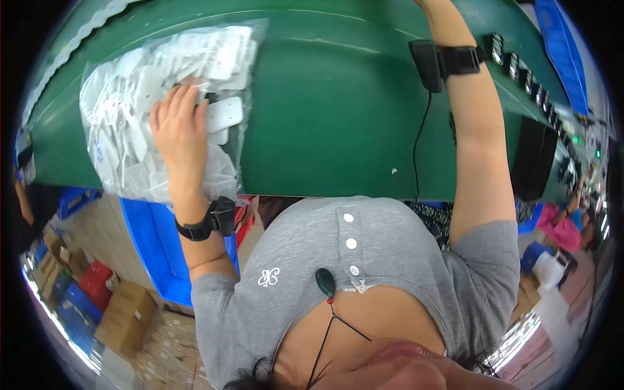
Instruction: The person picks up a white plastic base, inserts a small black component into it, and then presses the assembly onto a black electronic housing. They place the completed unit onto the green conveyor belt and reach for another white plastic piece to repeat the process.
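Over on the left of the smooth green tabletop (325, 117), a large clear plastic bag (107, 169) is seen, packed with thin, flat white pieces (224, 52), and right on top of them the left hand (179, 133) is laid, back upward, fingers loosely bent, tips partly lost among the white. Just beside the thumb, a flat white plate with rounded corners (225, 115) is shown. Is it gripped? That cannot be told; the palm side is hidden. The step in hand is judged to be a pick among the bagged pieces. Across to the right, the bare right forearm (478, 110), banded by a black wrist strap (460, 60), is stretched toward the far side; the right hand is cut off by the upper edge, so its grip cannot be told either. Next, a narrow pinch on a single plate seems called for, with the loose film kept clear.
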A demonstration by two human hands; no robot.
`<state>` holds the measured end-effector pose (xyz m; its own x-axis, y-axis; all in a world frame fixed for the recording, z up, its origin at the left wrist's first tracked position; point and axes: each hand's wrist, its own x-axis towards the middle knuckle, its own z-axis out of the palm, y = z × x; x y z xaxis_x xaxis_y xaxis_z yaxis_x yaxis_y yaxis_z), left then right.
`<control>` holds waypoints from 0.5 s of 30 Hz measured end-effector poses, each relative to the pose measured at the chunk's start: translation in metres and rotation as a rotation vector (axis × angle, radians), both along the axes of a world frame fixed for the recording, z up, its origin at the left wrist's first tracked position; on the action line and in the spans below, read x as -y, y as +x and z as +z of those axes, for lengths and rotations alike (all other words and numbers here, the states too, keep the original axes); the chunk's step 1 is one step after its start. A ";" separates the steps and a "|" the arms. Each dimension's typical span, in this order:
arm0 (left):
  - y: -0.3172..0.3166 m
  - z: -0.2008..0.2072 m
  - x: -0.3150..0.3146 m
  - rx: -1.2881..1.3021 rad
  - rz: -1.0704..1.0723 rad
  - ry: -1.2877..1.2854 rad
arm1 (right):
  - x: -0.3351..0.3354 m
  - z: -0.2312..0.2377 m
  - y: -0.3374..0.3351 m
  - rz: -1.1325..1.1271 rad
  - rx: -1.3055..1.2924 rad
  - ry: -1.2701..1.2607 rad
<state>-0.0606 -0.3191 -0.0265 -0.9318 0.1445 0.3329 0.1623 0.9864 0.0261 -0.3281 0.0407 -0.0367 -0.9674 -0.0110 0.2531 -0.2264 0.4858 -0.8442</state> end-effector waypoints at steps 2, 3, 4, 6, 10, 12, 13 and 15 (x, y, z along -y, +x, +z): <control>0.003 -0.002 0.005 -0.013 0.017 0.212 | -0.031 0.028 0.038 0.004 -0.028 -0.081; 0.005 -0.002 0.005 -0.021 0.075 0.409 | -0.046 0.038 0.060 0.049 -0.059 -0.175; 0.008 0.006 -0.006 -0.159 0.043 0.478 | -0.062 0.049 0.087 0.013 -0.056 -0.103; 0.017 0.026 -0.022 -0.118 0.089 0.658 | -0.109 0.058 0.140 -0.048 -0.058 -0.023; 0.026 0.035 -0.051 -0.057 -0.010 0.955 | -0.136 0.047 0.236 -0.183 0.000 0.294; 0.031 0.039 -0.070 0.130 -0.037 1.093 | -0.135 0.034 0.271 -0.155 -0.053 0.510; 0.033 0.037 -0.082 0.129 -0.048 1.092 | -0.129 0.030 0.284 -0.153 -0.074 0.629; 0.033 0.028 -0.104 0.353 -0.162 1.332 | -0.124 0.023 0.298 -0.217 -0.138 0.740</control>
<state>-0.0275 -0.2148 0.0010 -0.9982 0.0209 0.0569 0.0595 0.1568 0.9858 -0.0305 0.1647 -0.0137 -0.9277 -0.0382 0.3713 -0.1412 0.9567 -0.2545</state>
